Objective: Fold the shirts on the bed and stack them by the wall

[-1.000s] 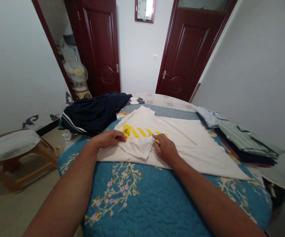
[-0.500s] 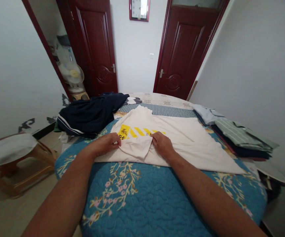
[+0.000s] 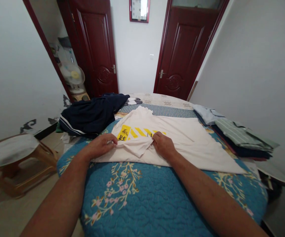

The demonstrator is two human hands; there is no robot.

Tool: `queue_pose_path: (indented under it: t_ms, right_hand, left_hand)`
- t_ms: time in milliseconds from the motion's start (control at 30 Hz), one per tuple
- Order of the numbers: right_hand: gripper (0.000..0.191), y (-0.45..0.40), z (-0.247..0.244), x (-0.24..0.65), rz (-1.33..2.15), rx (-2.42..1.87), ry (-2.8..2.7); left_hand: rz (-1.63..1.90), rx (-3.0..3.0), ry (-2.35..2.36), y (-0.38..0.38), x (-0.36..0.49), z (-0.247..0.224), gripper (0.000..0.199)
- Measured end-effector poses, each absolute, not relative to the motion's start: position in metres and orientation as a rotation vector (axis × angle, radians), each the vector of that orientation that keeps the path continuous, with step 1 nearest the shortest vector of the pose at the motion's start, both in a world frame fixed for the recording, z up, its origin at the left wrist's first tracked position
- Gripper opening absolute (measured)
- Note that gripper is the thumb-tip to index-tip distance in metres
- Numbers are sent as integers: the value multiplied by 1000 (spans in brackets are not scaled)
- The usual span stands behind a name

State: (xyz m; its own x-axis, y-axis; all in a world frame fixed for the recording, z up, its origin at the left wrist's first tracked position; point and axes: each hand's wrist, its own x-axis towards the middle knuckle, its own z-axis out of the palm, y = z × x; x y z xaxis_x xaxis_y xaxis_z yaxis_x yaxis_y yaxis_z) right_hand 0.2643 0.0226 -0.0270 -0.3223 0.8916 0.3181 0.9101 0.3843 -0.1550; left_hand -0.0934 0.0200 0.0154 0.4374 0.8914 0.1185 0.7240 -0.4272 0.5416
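A white T-shirt (image 3: 181,128) with a yellow and black print lies on the blue floral quilted cover (image 3: 152,194). My left hand (image 3: 104,144) pinches the shirt's fabric at the left of the print. On the other side, my right hand (image 3: 162,143) grips the cloth just below the print's right part. Between the two hands a sleeve-like flap of fabric is pulled up and creased, its tip hanging toward the near edge.
Dark navy clothing (image 3: 90,113) is heaped at the left of the table. Folded garments (image 3: 238,133) are stacked at the right. A stool (image 3: 11,153) stands at the lower left, and a fan (image 3: 74,75) behind it.
My left hand has moved slightly left, drawing the pinched fabric tauter and showing more of the print's black letters. My right hand has barely moved.
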Motion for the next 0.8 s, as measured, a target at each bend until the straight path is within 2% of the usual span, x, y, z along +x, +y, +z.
queue_pose_path:
  t_ms: [100,200,400,533,800]
  right_hand:
    - [25,22,-27,266,-89,-1461,-2257]
    - [30,21,-26,264,-124,-1325,-2231]
    - [35,22,-30,260,-90,-1339,-2432]
    - [34,25,-33,262,-138,-1357,-2424]
    - [37,24,-27,279,-150,-1431,-2383]
  left_hand:
    - [703,2275,1418,22,-76,27,37]
    - [676,2346,1333,29,-48,31,42]
    - [492,2593,1274,38,22,-22,62]
    - [451,2805,1324,37,36,-55,67]
    - [289,2925,1360,34,32,-51,68]
